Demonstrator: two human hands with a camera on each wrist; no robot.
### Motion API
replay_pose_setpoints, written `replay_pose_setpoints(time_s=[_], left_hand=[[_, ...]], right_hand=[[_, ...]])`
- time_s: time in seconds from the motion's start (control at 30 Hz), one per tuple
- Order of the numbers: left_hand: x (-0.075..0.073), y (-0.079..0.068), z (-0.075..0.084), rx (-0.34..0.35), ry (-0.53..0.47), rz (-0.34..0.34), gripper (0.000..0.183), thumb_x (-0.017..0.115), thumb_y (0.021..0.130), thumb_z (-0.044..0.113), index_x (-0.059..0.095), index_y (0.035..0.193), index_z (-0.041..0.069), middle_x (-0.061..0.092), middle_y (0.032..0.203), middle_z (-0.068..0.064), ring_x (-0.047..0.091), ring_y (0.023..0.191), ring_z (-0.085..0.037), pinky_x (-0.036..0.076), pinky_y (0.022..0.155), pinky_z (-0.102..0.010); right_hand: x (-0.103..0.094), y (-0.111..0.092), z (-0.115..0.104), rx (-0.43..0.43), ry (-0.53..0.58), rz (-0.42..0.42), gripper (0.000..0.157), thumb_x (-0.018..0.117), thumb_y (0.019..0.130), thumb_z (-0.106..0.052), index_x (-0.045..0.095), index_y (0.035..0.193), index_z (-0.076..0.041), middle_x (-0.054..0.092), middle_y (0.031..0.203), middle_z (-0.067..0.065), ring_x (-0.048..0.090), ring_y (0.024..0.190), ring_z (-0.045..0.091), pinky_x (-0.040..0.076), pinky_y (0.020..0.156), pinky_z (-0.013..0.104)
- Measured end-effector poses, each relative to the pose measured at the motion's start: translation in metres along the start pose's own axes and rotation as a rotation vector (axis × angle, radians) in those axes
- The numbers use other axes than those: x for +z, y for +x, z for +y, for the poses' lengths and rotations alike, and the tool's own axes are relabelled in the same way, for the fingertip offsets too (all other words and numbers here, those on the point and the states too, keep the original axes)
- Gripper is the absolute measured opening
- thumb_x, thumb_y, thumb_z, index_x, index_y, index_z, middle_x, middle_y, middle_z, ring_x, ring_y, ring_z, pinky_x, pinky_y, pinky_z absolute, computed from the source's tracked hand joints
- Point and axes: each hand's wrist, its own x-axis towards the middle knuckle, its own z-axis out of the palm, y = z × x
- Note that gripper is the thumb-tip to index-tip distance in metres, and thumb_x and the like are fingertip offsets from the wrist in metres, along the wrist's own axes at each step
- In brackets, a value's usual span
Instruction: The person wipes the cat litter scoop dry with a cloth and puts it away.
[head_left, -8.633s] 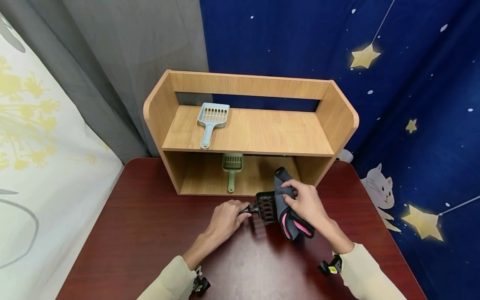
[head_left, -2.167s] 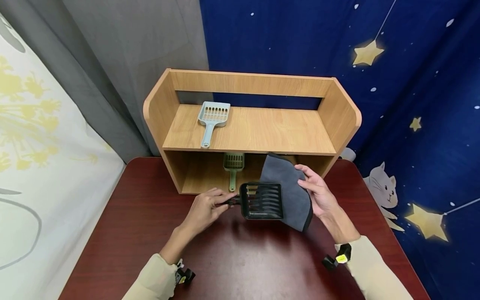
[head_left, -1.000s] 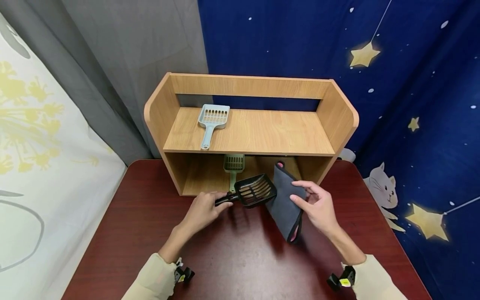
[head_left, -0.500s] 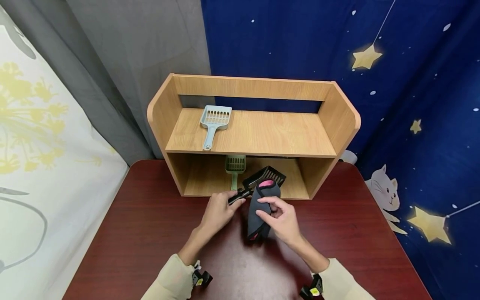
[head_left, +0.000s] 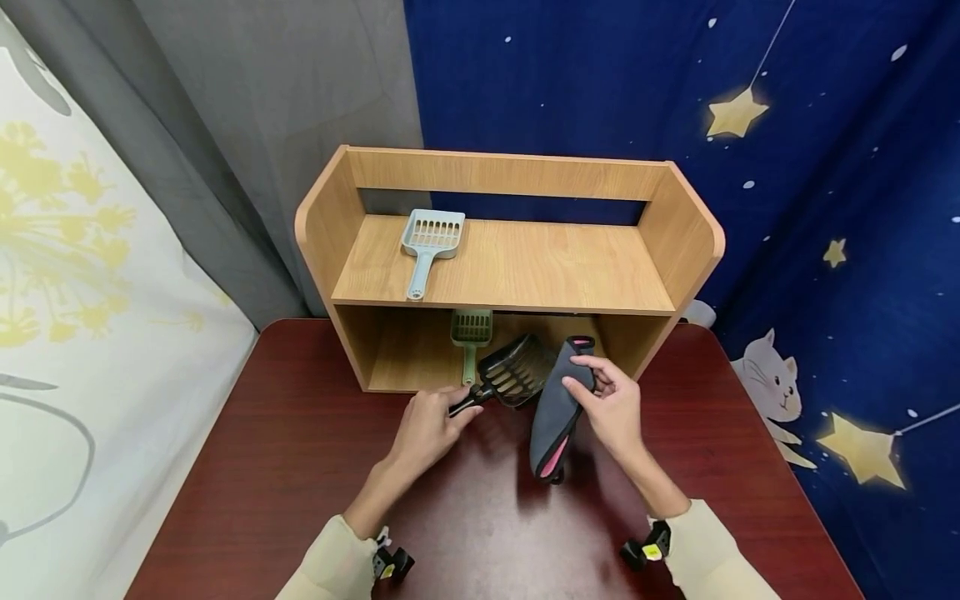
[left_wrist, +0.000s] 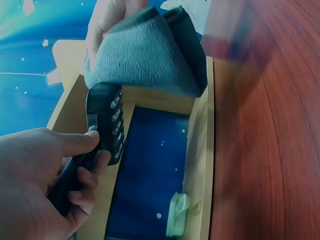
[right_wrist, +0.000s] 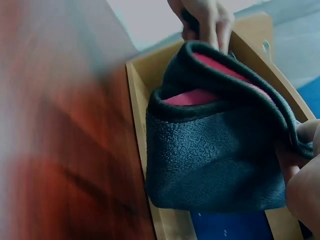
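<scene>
My left hand (head_left: 429, 431) grips the handle of a black slotted litter scoop (head_left: 517, 372), held up in front of the shelf's lower level. In the left wrist view its fingers curl round the black handle (left_wrist: 65, 185). A folded grey cloth (head_left: 557, 408) with black edging and pink inside hangs from my right hand (head_left: 611, 408), pinched between thumb and fingers. The cloth sits just right of the scoop's head; in the left wrist view it overlaps the scoop's end, and whether they touch I cannot tell. In the right wrist view the cloth (right_wrist: 215, 160) hides the scoop.
A wooden two-level shelf (head_left: 510, 258) stands at the back of the dark red table (head_left: 480, 517). On its upper level lies a light blue litter scoop (head_left: 431, 237). A green litter scoop (head_left: 470, 333) lies on the lower level, behind the black one.
Half a second ago the cloth was at the scoop's handle; it has moved right, past the scoop's head. The black scoop has tilted. Earlier, the cloth was spread wider behind the scoop.
</scene>
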Motion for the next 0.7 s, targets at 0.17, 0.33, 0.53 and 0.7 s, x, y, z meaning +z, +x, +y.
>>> replay_pose_setpoints(time_s=[0.17,0.33,0.53,0.7], left_hand=[[0.001,-0.002,-0.003,0.013,-0.011,0.006,0.037,0.087,0.088,0.019,0.079,0.117,-0.004,0.078,0.112,-0.019,0.073,0.07,-0.022,0.061,0.073,-0.045],[0.007,0.002,0.0,-0.021,-0.028,0.025,0.036,0.086,0.088,0.018,0.079,0.116,-0.004,0.078,0.11,-0.02,0.078,0.092,-0.033,0.061,0.078,-0.047],[0.012,0.006,0.004,-0.062,-0.051,0.013,0.034,0.086,0.09,0.017,0.079,0.116,-0.003,0.08,0.102,-0.017,0.067,0.068,-0.014,0.058,0.064,-0.038],[0.013,0.003,0.005,-0.074,-0.078,0.009,0.036,0.087,0.088,0.017,0.079,0.117,-0.003,0.079,0.108,-0.018,0.074,0.076,-0.018,0.061,0.071,-0.041]], right_hand=[[0.0,-0.001,0.001,0.003,-0.016,-0.023,0.032,0.081,0.084,0.014,0.076,0.114,0.006,0.075,0.093,0.019,0.068,0.075,0.004,0.054,0.063,0.016],[0.022,-0.018,0.0,-0.005,0.031,-0.131,0.032,0.08,0.084,0.015,0.073,0.114,0.009,0.074,0.086,0.017,0.064,0.073,0.004,0.052,0.062,0.017],[0.041,-0.033,-0.002,0.004,0.052,-0.238,0.034,0.078,0.084,0.017,0.072,0.116,0.008,0.075,0.088,0.017,0.068,0.076,0.005,0.058,0.065,0.021],[0.039,-0.033,-0.001,0.016,0.017,-0.234,0.031,0.081,0.086,0.01,0.074,0.116,0.005,0.073,0.09,0.027,0.069,0.078,0.005,0.058,0.066,0.021]])
